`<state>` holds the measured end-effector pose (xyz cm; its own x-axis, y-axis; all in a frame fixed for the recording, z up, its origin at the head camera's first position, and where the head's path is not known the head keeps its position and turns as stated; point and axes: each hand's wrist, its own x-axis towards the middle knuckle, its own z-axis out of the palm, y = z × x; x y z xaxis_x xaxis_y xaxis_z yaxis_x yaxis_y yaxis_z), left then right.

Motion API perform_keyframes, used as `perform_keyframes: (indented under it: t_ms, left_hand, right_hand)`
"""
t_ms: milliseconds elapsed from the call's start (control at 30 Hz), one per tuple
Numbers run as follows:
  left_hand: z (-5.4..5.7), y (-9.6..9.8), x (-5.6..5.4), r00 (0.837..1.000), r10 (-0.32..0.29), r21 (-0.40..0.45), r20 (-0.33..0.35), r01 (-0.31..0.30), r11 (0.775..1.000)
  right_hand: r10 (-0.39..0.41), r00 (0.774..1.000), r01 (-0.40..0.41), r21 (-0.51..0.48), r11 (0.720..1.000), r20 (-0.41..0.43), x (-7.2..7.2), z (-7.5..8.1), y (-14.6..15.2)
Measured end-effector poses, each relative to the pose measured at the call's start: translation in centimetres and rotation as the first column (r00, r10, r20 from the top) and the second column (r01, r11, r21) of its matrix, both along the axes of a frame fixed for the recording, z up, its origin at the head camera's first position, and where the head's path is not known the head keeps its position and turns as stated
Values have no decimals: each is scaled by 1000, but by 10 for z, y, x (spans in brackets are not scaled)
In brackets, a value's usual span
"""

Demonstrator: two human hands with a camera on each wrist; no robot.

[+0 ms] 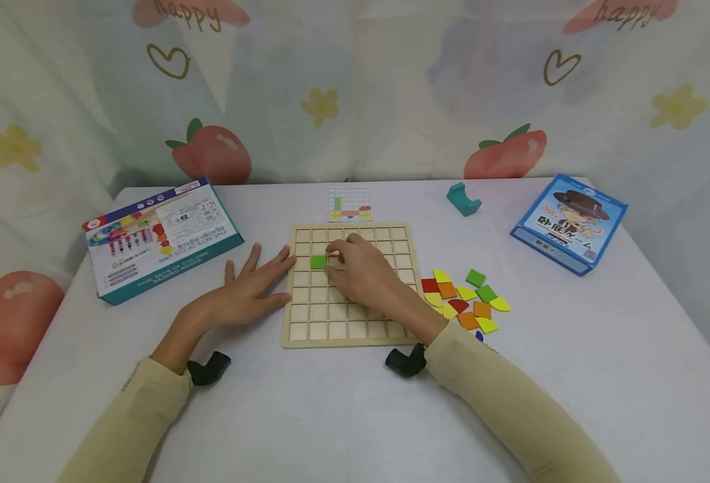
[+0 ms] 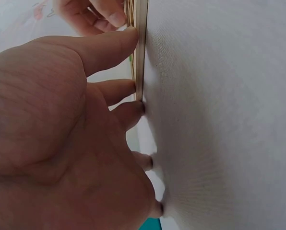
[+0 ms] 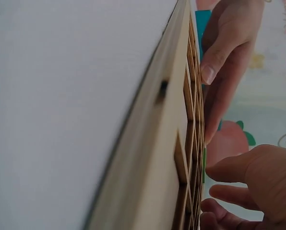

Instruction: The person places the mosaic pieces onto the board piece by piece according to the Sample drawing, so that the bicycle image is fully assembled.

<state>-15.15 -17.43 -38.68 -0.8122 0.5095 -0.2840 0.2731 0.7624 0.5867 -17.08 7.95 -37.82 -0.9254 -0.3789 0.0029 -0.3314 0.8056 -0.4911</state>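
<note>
A square wooden grid board lies on the table. One green square tile sits in a cell on its left side. My left hand is spread at the board's left edge, its thumb and nearest fingertips touching the frame in the left wrist view. Over the grid, my right hand has bent fingers, with the fingertips close beside the green tile. Thumb and fingers stand apart in the right wrist view. I cannot tell whether a small piece is under those fingertips.
Loose red, orange, yellow and green tiles lie right of the board, partly behind my right forearm. A small pattern card lies beyond the board. A boxed set is at left, a blue box at right, and a teal curved piece behind.
</note>
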Motion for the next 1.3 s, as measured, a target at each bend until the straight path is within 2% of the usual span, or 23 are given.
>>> perform_keyframes:
  t_ms: [267,600,867,1067,1300]
  left_hand:
    - [-1,0,-1,1000,3,13,2,-3,1000]
    - [0,0,0,1000,3,16,4,-3,1000]
    - [2,1,1,1000,4,11,2,-4,1000]
    - [2,1,0,1000,6,8,1,-6,1000]
    - [3,2,1,1000,9,4,0,-9,1000]
  right_hand:
    - [-37,999,37,-17,999,20,5,8,20]
    - [-61,998,61,6,998,-35,11,13,55]
    - [-90,993,90,-4,996,-79,25,13,92]
    - [-162,983,165,33,986,-84,35,15,123]
    - [-236,971,239,84,967,-39,44,17,153]
